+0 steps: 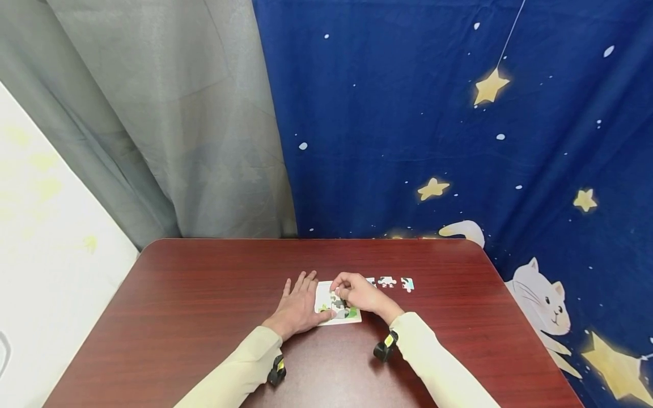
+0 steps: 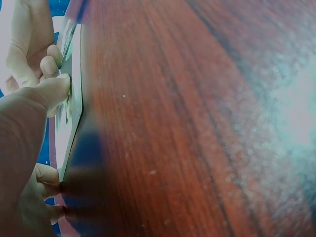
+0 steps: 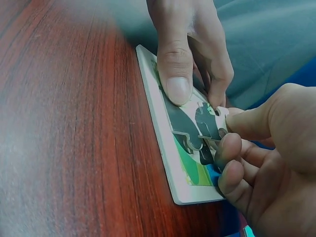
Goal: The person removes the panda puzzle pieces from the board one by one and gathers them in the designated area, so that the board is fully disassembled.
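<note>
A jigsaw board with a white frame [image 3: 157, 123] lies on the table, with green, grey and white picture parts inside it. My left hand [image 1: 298, 309] rests over the board's left side, fingers spread and straight, and its thumb [image 3: 177, 89] presses on the picture. From the right, my right hand [image 1: 363, 294] reaches over the board. Between its thumb and fingers it pinches a puzzle piece [image 3: 207, 120], dark grey and white, tilted just above the laid parts. Whether the piece's lower edge touches them, I cannot tell. Fingers partly hide the board's far side.
Loose puzzle pieces [image 1: 388, 281] lie in a row right of the board, one partly behind my right hand. The table [image 1: 219, 283] is dark red wood. Behind it hang a grey curtain [image 1: 204, 141] and a blue starry one [image 1: 367, 141].
</note>
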